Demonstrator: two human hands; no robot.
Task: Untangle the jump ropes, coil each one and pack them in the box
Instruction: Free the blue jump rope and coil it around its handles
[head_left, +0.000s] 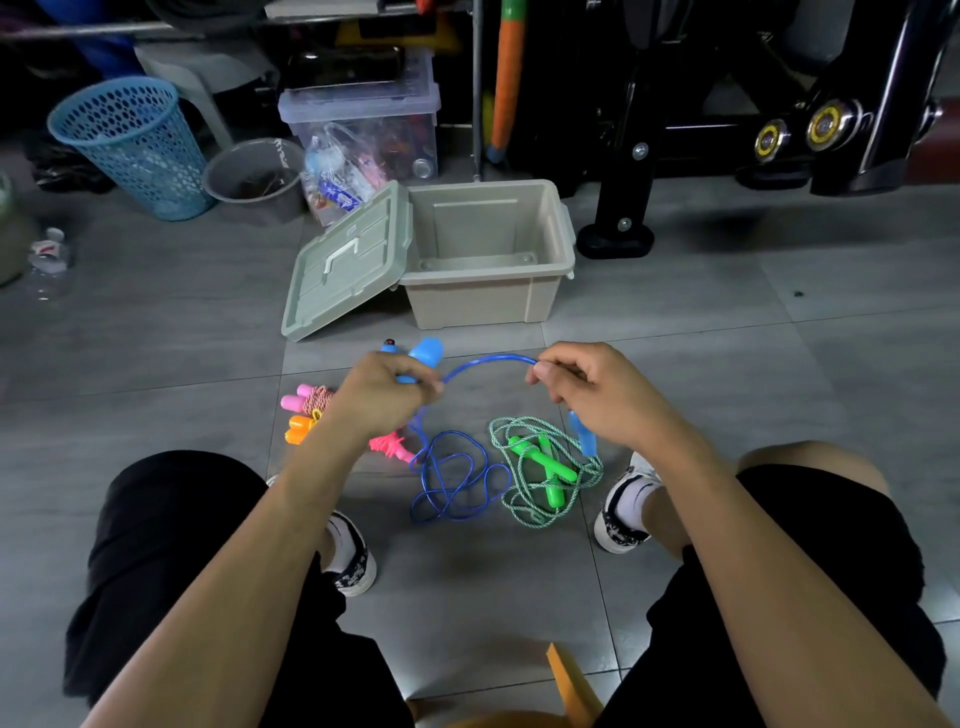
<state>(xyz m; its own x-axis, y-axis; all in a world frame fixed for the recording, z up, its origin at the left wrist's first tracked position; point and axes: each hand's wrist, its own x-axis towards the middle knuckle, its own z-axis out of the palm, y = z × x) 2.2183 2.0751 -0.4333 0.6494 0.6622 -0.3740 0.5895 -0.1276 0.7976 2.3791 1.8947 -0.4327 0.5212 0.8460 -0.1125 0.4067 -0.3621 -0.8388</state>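
Observation:
A blue jump rope (452, 478) lies partly in loose loops on the floor, and a short arc of it spans between my hands. My left hand (382, 397) grips its light-blue handles (427, 352). My right hand (587, 387) pinches the blue cord at the arc's right end. A green jump rope (545, 470) with green handles lies piled to the right of the blue loops. A pink and orange rope bundle (306, 410) sits left of my left hand. The open beige box (488, 249) stands just beyond, with nothing inside.
The box's grey-green lid (345, 260) leans against its left side. A blue mesh basket (135, 143), a grey bucket (254, 179) and a clear storage bin (363, 124) stand at the back left. Black gym equipment (727, 114) fills the back right. My knees and shoes flank the ropes.

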